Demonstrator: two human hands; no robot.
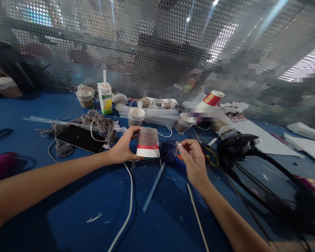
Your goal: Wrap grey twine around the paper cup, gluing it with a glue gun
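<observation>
The left hand grips a cup, wide end down and partly wound with yarn, over the table; the right hand, beside it, has its fingertips drawn narrow, any strand there indiscernible. Slack could let the coils slip toward the narrow end; overfirm squeezing could dent the wall.

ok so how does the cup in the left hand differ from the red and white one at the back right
The held cup has greyish yarn wound around it; the back cup shows none. The held cup sits nearly level in the left hand; the back cup is clearly tilted, with no hand on it. Both show red and white.
</observation>
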